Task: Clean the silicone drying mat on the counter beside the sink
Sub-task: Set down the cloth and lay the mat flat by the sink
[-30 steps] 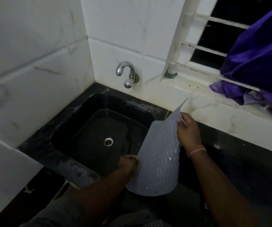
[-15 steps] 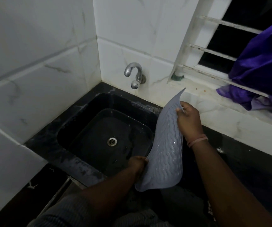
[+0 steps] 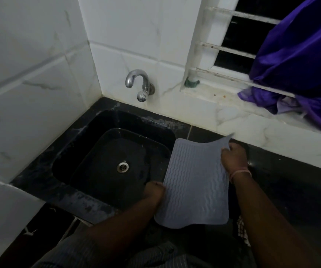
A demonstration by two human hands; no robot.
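Head view: the grey silicone mat (image 3: pixel 195 182), upright and curled over the sink (image 3: pixel 90 161) half a second ago, now lies lowered and nearly flat at the sink's right edge, over the black counter (image 3: pixel 291 186). The right hand (image 3: pixel 234 156) pinches its far right corner; the left hand (image 3: pixel 154 191) grips its left edge. Judgement: the mat is being laid back on the counter, with the tap (image 3: pixel 139 84) shut off.

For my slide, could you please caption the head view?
Both hands, left hand and right hand, hold a grey wavy silicone mat beside the black sink.
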